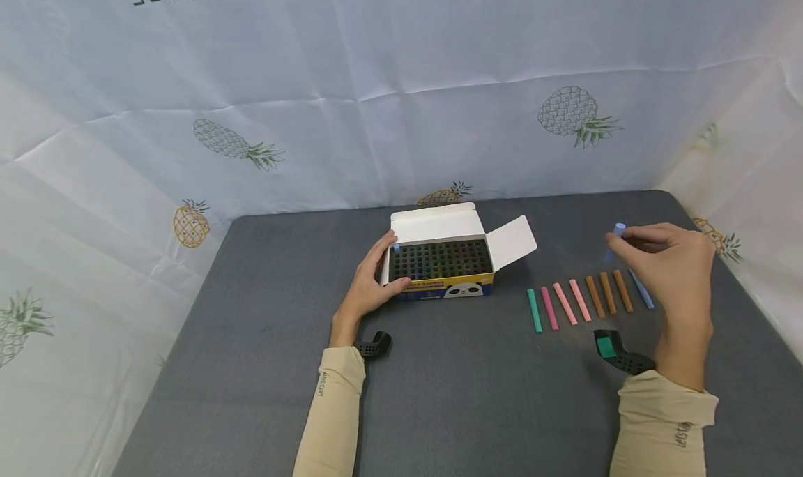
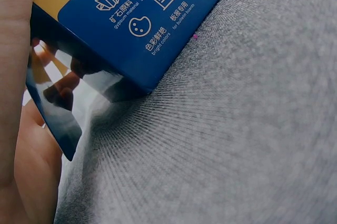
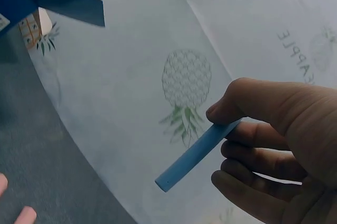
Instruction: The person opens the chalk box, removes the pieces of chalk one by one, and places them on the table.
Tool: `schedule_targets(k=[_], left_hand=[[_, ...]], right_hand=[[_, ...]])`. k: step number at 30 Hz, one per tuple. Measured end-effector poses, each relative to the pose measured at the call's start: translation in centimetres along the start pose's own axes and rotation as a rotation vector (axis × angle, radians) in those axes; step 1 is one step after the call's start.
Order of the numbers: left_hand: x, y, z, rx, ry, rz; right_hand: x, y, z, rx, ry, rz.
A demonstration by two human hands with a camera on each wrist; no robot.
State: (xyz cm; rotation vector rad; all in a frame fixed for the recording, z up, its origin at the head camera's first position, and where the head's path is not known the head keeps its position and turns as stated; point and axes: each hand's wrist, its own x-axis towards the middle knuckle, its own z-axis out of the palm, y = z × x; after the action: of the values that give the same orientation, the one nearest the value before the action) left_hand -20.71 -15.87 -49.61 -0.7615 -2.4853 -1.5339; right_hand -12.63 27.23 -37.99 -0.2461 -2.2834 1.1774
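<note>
A chalk box (image 1: 464,289) in blue and yellow with a panda face stands on the table, its white lid and side flap folded out. Inside is a dark holder with rows of holes (image 1: 442,259); one light blue chalk stick (image 1: 396,247) stands in its back left corner. My left hand (image 1: 371,282) holds the box's left end, thumb at the front edge and fingers toward the back. To the right, my right hand (image 1: 674,261) pinches a blue chalk stick (image 3: 192,158) between thumb and fingertips, raised above the table and tilted.
A row of chalk sticks lies right of the box: one green (image 1: 534,310), one magenta (image 1: 549,308), two pink (image 1: 565,303), three brown (image 1: 608,293) and one blue (image 1: 642,289). A pineapple-print cloth (image 1: 376,149) hangs behind the grey table (image 1: 470,393).
</note>
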Motion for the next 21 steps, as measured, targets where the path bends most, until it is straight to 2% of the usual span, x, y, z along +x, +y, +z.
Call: schedule_targets(k=[3, 7, 14, 21], left_hand=[[0.0, 0.0, -0.1, -0.005, -0.001, -0.002], [0.0, 0.0, -0.1, -0.009, -0.002, -0.003], [-0.1, 0.3, -0.1, -0.016, -0.005, -0.016], [-0.1, 0.4, -0.2, -0.036, -0.004, -0.021]], right_hand=[[0.2, 0.7, -0.6, -0.066, 0.004, 0.052], [0.6, 1.9, -1.6, -0.168, -0.037, 0.109], [0.7, 4.7, -3.2, -0.405, -0.077, 0.213], [0.2, 7.0, -4.7, -0.393, -0.178, 0.451]])
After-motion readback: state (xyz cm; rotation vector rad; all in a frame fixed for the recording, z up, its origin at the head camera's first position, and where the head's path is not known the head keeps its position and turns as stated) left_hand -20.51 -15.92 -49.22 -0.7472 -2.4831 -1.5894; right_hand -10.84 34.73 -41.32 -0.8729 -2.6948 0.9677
